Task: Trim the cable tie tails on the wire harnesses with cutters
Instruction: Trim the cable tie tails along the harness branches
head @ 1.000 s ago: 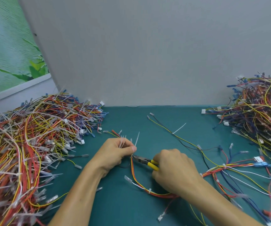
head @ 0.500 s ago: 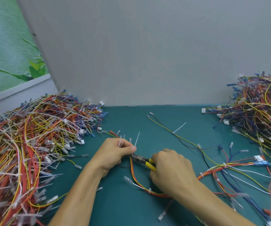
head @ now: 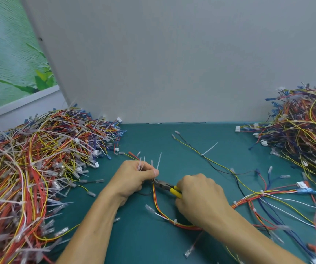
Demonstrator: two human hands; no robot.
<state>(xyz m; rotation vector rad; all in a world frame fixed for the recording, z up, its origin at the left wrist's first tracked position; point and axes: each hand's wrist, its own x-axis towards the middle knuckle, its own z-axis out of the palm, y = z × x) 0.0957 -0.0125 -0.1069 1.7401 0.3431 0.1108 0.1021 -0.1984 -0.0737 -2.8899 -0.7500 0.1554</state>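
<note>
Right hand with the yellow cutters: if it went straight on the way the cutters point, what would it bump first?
Probably the wires pinched under the left hand's thumb; the cutters' nose sits right at them. The left hand itself comes next, though depth is unclear.

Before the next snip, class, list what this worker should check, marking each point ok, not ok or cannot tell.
1. Left hand pinches the harness at the tie: ok.
2. Right hand grips the cutters by their yellow handles: ok.
3. Cutter nose sits just under the left thumb, by the tie: ok.
4. Blades on the tie tail, not a wire: cannot tell, too small.
5. Thumb clear of the blades: cannot tell, very close.
6. Tail stands uncut above the left hand: ok.
</note>
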